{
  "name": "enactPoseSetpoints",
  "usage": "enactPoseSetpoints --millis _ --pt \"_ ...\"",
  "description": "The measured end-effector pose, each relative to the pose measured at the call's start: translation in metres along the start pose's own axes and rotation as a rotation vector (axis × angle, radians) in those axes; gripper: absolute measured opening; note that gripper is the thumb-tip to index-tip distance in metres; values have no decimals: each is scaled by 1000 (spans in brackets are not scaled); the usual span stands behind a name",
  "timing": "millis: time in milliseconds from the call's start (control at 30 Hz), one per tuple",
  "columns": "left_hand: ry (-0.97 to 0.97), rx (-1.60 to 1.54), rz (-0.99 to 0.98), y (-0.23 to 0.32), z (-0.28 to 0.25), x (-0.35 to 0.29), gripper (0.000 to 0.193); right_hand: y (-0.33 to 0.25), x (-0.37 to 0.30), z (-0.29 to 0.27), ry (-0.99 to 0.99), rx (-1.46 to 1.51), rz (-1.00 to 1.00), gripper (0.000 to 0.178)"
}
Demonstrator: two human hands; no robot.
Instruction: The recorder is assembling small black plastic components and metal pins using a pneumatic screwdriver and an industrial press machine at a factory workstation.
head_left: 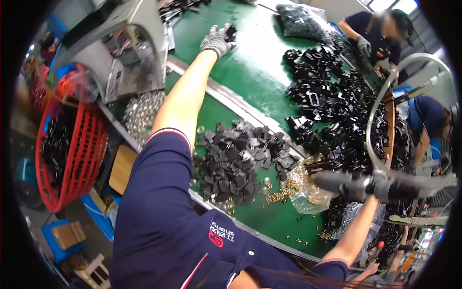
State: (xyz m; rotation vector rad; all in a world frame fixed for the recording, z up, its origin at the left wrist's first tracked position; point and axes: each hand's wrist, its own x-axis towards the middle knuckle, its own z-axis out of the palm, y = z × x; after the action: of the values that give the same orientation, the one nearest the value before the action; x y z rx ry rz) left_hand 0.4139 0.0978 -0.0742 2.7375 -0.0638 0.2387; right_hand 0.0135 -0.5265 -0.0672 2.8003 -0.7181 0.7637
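From the head view: my left hand (217,42), in a grey knit glove, is reaching out over the green work surface (243,79), past the pale metal strip (231,99) and toward the far left corner. A small black angular part (231,32) sits right at my fingertips. Those fingers look a bit spread, but honestly I can't tell if I'm pinching the part or just brushing it.

Handling guess: super light and stiff, probably moulded plastic. The smooth faces might slide on glove fabric, so I'd take it by two opposite edges, thumb against fingers, and go easy on any thin tabs. Can't make out the details at this size.

My right hand (380,186), gloved too, is over toward the right edge of the surface, fingers seemingly wrapped round a black cylindrical tool (339,183). It's blurred, but I'd expect that to be the heavier one, best held round the middle of the barrel.

Between hands there's a pile of dark grey flat pieces (236,164) by the near edge, and a big heap of glossy black parts (332,103) toward the right edge.
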Motion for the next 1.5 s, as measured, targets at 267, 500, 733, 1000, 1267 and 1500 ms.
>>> enactPoseSetpoints --millis 267,500,733,1000,1267,1500 --pt "-180 18 80 -10 34 47 67 -114 -185 -114 -39 282 -172 24" --pt "-530 -1004 120 23 -37 -90 47 -217 -263 -162 -246 827 218 12" --pt "-633 -814 731 72 -87 -352 60 -300 -225 -181 -941 1541 346 40" --pt "-259 -383 1004 84 -30 -443 55 -261 -273 -149 -514 926 -243 43" --pt "-269 -415 974 89 -38 -447 46 -266 -201 -107 -534 786 -186 28" --pt "-177 -612 724 79 -50 -443 41 -324 -163 -80 -626 212 -376 38"
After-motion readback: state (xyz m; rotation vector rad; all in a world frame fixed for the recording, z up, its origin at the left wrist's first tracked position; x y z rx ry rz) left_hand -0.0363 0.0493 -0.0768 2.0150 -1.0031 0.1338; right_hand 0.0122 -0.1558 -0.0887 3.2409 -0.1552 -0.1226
